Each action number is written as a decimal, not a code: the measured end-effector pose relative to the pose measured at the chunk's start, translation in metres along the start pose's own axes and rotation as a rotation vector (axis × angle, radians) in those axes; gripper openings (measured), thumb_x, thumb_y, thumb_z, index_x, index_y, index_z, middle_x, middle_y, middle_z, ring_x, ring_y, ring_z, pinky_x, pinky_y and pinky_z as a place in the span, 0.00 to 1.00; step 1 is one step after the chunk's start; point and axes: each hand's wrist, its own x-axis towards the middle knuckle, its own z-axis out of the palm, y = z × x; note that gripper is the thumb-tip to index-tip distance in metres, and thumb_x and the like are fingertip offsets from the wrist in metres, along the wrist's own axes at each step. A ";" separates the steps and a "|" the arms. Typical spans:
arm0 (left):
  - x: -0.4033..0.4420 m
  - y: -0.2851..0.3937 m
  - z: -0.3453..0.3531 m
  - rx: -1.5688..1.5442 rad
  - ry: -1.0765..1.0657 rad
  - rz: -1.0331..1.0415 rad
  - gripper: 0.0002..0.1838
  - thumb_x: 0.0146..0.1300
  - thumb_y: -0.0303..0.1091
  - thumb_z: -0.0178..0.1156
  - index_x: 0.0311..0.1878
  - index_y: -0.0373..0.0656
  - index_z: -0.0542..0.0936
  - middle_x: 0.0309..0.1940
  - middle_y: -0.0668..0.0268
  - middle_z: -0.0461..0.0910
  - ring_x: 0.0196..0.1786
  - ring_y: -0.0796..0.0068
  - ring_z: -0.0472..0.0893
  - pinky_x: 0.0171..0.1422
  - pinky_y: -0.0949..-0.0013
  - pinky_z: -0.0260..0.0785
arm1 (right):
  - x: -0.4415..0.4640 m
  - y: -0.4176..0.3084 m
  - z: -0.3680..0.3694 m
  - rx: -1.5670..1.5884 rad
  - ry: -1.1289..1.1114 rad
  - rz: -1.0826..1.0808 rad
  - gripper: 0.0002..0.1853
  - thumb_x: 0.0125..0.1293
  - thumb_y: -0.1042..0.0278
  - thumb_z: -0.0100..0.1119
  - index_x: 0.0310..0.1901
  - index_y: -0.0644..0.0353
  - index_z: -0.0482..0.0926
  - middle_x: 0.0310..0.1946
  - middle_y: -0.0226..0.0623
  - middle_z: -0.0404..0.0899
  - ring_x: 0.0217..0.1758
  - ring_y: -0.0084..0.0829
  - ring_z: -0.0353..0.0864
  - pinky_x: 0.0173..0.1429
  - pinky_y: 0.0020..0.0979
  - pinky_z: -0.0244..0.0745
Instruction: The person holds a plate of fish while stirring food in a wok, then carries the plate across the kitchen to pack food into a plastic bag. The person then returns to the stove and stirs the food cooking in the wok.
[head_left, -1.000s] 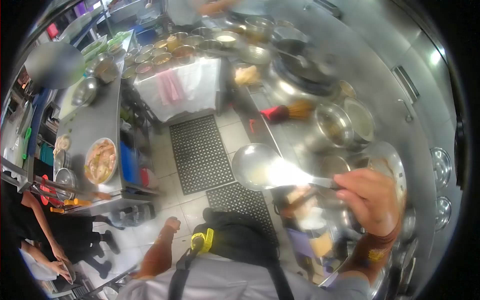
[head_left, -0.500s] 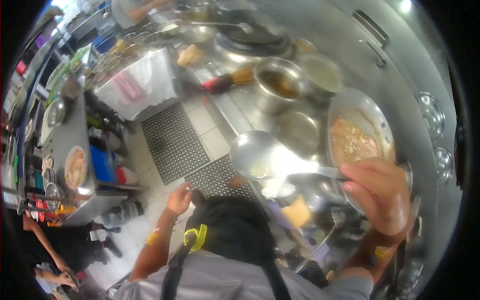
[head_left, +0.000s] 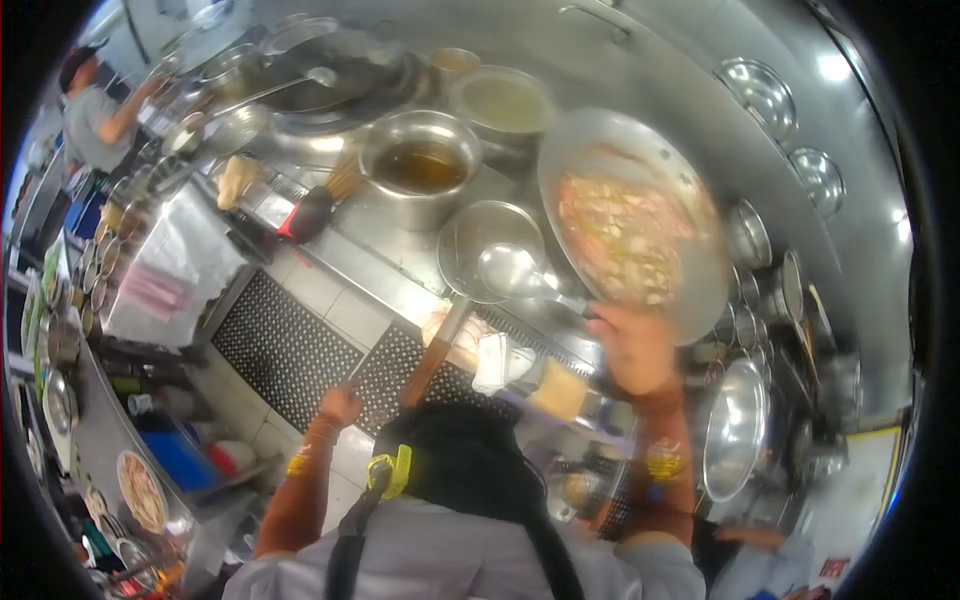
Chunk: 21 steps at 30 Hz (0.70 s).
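My right hand (head_left: 635,345), blurred by motion, grips the handle of a metal ladle (head_left: 512,270). The ladle's bowl is over a round metal vessel (head_left: 470,235) with a wooden handle (head_left: 430,365); whether this is a strainer or a pan I cannot tell. Beside my right hand lies a wide metal pan (head_left: 590,140) holding chopped, pinkish and pale food (head_left: 625,240). Low at the left, my left hand (head_left: 341,405) hangs over the floor mat with fingers curled in, nothing visible in it.
A pot of brown liquid (head_left: 420,170) and a pot of pale liquid (head_left: 503,103) stand behind. A brush (head_left: 310,212) lies near a dark wok (head_left: 330,85). White cloths (head_left: 495,362) sit at the counter's edge. Another person (head_left: 100,115) stands far left. Metal bowls (head_left: 737,430) are at right.
My view has turned, so the counter appears further left. The ladle has moved from in front of the counter edge to over the round vessel. My left hand's fingers have curled in.
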 end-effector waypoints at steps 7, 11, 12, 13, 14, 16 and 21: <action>-0.015 -0.156 0.084 -0.494 -0.488 -0.755 0.14 0.63 0.36 0.53 0.48 0.43 0.80 0.30 0.63 0.82 0.28 0.69 0.83 0.27 0.59 0.77 | -0.052 -0.003 0.037 -0.054 0.014 0.273 0.10 0.59 0.65 0.64 0.42 0.54 0.85 0.33 0.39 0.83 0.37 0.43 0.83 0.40 0.39 0.77; -0.005 -0.175 0.094 -0.350 -0.554 -0.683 0.12 0.62 0.35 0.54 0.46 0.44 0.80 0.30 0.63 0.81 0.29 0.67 0.81 0.29 0.59 0.75 | -0.085 0.015 0.046 -0.122 0.023 0.404 0.10 0.59 0.65 0.64 0.42 0.54 0.85 0.34 0.40 0.83 0.38 0.43 0.83 0.42 0.39 0.77; 0.006 -0.178 0.096 -0.282 -0.572 -0.594 0.12 0.62 0.35 0.55 0.46 0.45 0.80 0.30 0.63 0.81 0.29 0.67 0.81 0.29 0.59 0.75 | -0.095 0.021 0.046 -0.127 0.012 0.451 0.10 0.59 0.65 0.64 0.42 0.54 0.85 0.34 0.40 0.83 0.38 0.43 0.83 0.42 0.40 0.77; 0.013 -0.184 0.097 -0.184 -0.595 -0.471 0.11 0.61 0.35 0.55 0.45 0.45 0.80 0.30 0.63 0.81 0.29 0.66 0.81 0.29 0.59 0.74 | -0.102 0.027 0.047 -0.125 -0.008 0.482 0.10 0.59 0.65 0.64 0.42 0.54 0.85 0.35 0.40 0.83 0.38 0.44 0.83 0.42 0.40 0.77; 0.024 -0.187 0.097 -0.049 -0.625 -0.294 0.11 0.61 0.34 0.56 0.44 0.45 0.81 0.30 0.63 0.81 0.29 0.66 0.80 0.29 0.59 0.74 | -0.110 0.033 0.051 -0.136 0.015 0.501 0.11 0.58 0.63 0.64 0.42 0.53 0.85 0.36 0.41 0.84 0.39 0.44 0.83 0.43 0.40 0.78; 0.051 -0.185 0.097 0.126 -0.636 0.008 0.10 0.60 0.34 0.56 0.43 0.46 0.81 0.30 0.63 0.80 0.29 0.65 0.79 0.30 0.59 0.73 | -0.130 0.045 0.055 -0.127 -0.009 0.586 0.12 0.58 0.62 0.65 0.43 0.52 0.85 0.37 0.41 0.84 0.40 0.44 0.84 0.44 0.41 0.79; 0.056 -0.096 0.079 -0.733 -0.354 -0.604 0.17 0.53 0.40 0.64 0.47 0.47 0.83 0.38 0.61 0.84 0.46 0.57 0.82 0.50 0.56 0.76 | -0.183 0.087 0.049 -0.171 0.007 0.677 0.14 0.57 0.60 0.66 0.45 0.51 0.85 0.40 0.42 0.85 0.44 0.44 0.84 0.48 0.42 0.79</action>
